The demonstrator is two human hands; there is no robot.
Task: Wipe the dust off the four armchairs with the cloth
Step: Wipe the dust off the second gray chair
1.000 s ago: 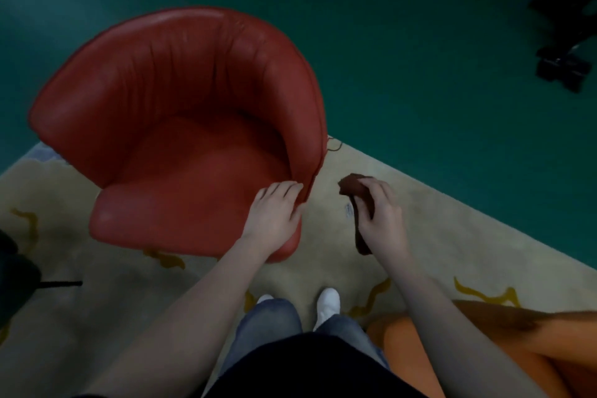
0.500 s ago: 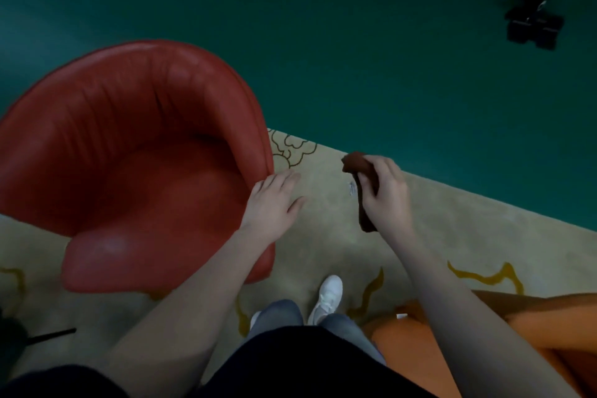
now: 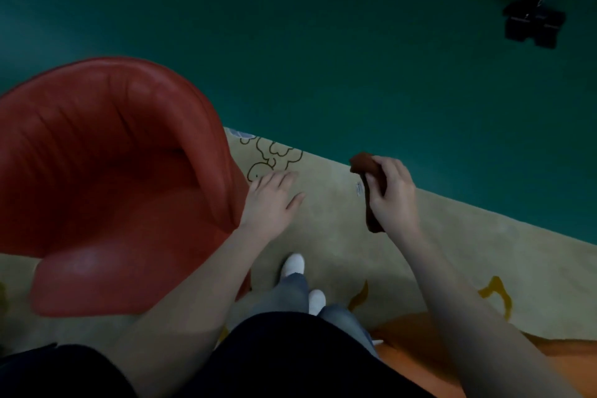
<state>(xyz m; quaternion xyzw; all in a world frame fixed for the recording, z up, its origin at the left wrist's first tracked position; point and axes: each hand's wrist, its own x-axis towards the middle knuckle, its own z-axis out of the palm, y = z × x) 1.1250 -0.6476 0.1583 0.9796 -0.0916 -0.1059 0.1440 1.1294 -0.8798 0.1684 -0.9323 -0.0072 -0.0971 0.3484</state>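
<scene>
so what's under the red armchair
A beige rug lies under the armchair and shows around it. The chair's base and the rug directly beneath the seat are covered.

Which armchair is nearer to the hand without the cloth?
The red armchair: the empty left hand is beside its armrest. The orange armchair lies under the arm holding the cloth.

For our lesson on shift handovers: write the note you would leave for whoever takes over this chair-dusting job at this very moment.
Left hand: open, fingers straight, beside the red armchair's arm; contact unclear.
Right hand: grips the brown cloth over the rug, touching no chair.
Orange armchair at lower right.
Done: cannot tell.
Left: put cloth to a chair and wipe; only two of four in view.
</scene>
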